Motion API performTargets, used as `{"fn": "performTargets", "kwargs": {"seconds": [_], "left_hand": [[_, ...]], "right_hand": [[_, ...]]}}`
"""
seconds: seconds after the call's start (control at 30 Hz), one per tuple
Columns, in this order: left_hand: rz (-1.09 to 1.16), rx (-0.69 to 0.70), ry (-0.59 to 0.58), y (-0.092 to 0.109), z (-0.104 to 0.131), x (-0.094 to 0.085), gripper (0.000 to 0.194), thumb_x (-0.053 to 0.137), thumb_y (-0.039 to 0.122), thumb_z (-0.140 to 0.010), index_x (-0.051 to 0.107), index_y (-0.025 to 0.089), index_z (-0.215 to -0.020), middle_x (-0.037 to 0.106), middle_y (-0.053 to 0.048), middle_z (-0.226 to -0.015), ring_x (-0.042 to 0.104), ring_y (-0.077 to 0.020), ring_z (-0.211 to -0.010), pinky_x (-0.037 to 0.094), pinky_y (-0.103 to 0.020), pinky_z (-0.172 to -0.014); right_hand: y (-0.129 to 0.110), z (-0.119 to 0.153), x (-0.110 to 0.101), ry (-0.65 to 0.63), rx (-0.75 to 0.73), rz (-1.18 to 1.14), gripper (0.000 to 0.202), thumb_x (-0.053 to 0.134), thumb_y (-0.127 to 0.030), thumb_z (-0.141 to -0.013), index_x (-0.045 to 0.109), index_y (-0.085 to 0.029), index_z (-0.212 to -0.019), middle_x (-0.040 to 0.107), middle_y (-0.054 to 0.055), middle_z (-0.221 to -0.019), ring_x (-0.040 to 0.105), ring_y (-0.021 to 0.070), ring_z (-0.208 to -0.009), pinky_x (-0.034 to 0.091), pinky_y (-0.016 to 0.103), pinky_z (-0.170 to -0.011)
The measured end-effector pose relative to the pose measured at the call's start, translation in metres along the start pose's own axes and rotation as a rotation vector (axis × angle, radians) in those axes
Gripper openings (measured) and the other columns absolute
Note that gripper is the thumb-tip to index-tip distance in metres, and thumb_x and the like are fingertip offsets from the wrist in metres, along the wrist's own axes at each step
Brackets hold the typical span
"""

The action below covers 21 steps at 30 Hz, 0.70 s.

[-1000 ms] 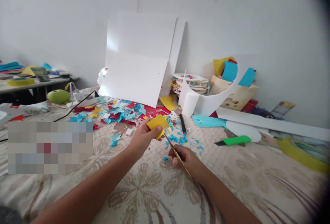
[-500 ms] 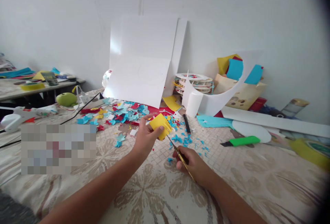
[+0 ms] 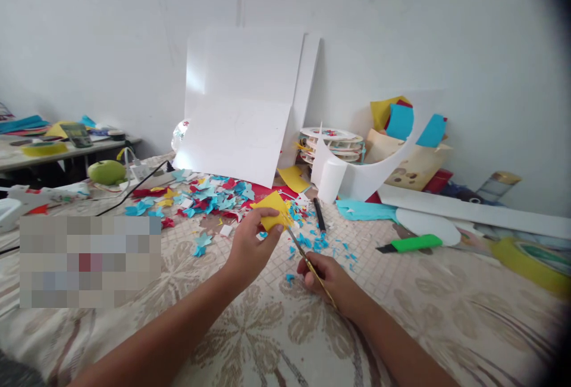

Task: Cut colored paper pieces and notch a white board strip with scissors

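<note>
My left hand (image 3: 257,237) pinches a small folded piece of yellow paper (image 3: 270,205) between thumb and fingers, above the middle of the cloth-covered table. In my right hand (image 3: 328,277) is a slim pair of gold-handled scissors (image 3: 310,265), with the fingers wrapped around the handles. The blade tips reach the lower right edge of the yellow paper, where thin cut strips show. Small blue paper scraps (image 3: 307,241) lie just beyond the scissors. Part of the scissor handles is hidden by my fingers.
Behind my hands lies a heap of red, blue, yellow and white paper stars (image 3: 218,197). A black pen-like stick (image 3: 319,214) and a green cutter (image 3: 417,243) lie to the right, near yellow tape (image 3: 530,262). White boards (image 3: 241,107) lean on the wall; a glue gun (image 3: 33,200) sits left.
The yellow paper has turned in my left hand, with the fingers now over its front. The scissor tips stay at its edge. The whole view has shifted slightly.
</note>
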<state>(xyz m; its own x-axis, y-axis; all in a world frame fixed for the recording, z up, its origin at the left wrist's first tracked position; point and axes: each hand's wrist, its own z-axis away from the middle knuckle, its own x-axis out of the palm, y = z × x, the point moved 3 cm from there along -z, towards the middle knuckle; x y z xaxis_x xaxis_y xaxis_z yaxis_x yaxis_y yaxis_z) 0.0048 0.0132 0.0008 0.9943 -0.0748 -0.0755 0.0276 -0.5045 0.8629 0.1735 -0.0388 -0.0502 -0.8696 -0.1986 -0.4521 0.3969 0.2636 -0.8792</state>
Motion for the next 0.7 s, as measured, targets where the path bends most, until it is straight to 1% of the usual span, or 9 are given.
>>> {"fn": "performTargets", "kwargs": {"seconds": [0.1, 0.27, 0.4, 0.47, 0.57, 0.7], "left_hand": [[0.041, -0.03, -0.021, 0.0, 0.001, 0.001, 0.02, 0.061, 0.022, -0.072, 0.057, 0.02, -0.092, 0.06, -0.005, -0.091, 0.058, -0.0165, -0.076, 0.047, -0.028, -0.065], [0.169, -0.107, -0.048, 0.002, 0.002, 0.006, 0.023, 0.06, 0.022, -0.072, 0.054, 0.018, -0.094, 0.06, -0.001, -0.074, 0.058, -0.0143, -0.068, 0.048, -0.027, -0.063], [0.269, -0.156, -0.051, 0.005, 0.002, 0.011, 0.028, 0.06, 0.02, -0.071, 0.048, 0.018, -0.096, 0.06, -0.001, -0.076, 0.059, -0.0133, -0.07, 0.048, -0.025, -0.063], [0.296, -0.173, -0.058, 0.005, 0.003, 0.013, 0.029, 0.061, 0.018, -0.071, 0.046, 0.018, -0.096, 0.061, 0.0, -0.074, 0.059, -0.0125, -0.068, 0.048, -0.023, -0.062], [0.31, -0.186, -0.071, 0.003, 0.005, 0.016, 0.027, 0.062, 0.017, -0.07, 0.046, 0.018, -0.092, 0.06, 0.002, -0.069, 0.059, -0.0117, -0.062, 0.046, -0.022, -0.058], [0.297, -0.182, -0.072, -0.001, 0.006, 0.017, 0.026, 0.062, 0.017, -0.07, 0.046, 0.019, -0.09, 0.059, 0.003, -0.067, 0.057, -0.0111, -0.062, 0.044, -0.022, -0.057]], "right_hand": [[-0.001, 0.0, 0.0, -0.001, 0.008, 0.008, 0.054, 0.042, -0.069, -0.072, 0.051, -0.016, -0.075, 0.042, -0.002, -0.06, 0.034, 0.0111, -0.053, 0.026, 0.021, -0.046], [-0.005, 0.001, 0.0, -0.015, 0.026, 0.012, 0.051, 0.046, -0.067, -0.071, 0.05, -0.016, -0.073, 0.043, -0.002, -0.061, 0.035, 0.0115, -0.054, 0.027, 0.021, -0.047], [-0.006, 0.001, 0.0, -0.021, 0.035, 0.015, 0.051, 0.048, -0.068, -0.069, 0.05, -0.017, -0.073, 0.043, -0.002, -0.06, 0.035, 0.0118, -0.054, 0.028, 0.022, -0.048], [-0.005, 0.0, 0.0, -0.019, 0.033, 0.013, 0.053, 0.047, -0.069, -0.068, 0.051, -0.016, -0.073, 0.042, -0.003, -0.059, 0.034, 0.0115, -0.053, 0.027, 0.022, -0.047], [-0.004, 0.0, 0.0, -0.005, 0.025, 0.007, 0.055, 0.044, -0.07, -0.069, 0.05, -0.016, -0.074, 0.041, -0.003, -0.059, 0.033, 0.0109, -0.052, 0.026, 0.021, -0.046], [-0.004, 0.001, 0.0, 0.003, 0.023, 0.01, 0.054, 0.046, -0.07, -0.069, 0.05, -0.016, -0.073, 0.041, -0.003, -0.059, 0.033, 0.0107, -0.052, 0.026, 0.021, -0.046]]}}
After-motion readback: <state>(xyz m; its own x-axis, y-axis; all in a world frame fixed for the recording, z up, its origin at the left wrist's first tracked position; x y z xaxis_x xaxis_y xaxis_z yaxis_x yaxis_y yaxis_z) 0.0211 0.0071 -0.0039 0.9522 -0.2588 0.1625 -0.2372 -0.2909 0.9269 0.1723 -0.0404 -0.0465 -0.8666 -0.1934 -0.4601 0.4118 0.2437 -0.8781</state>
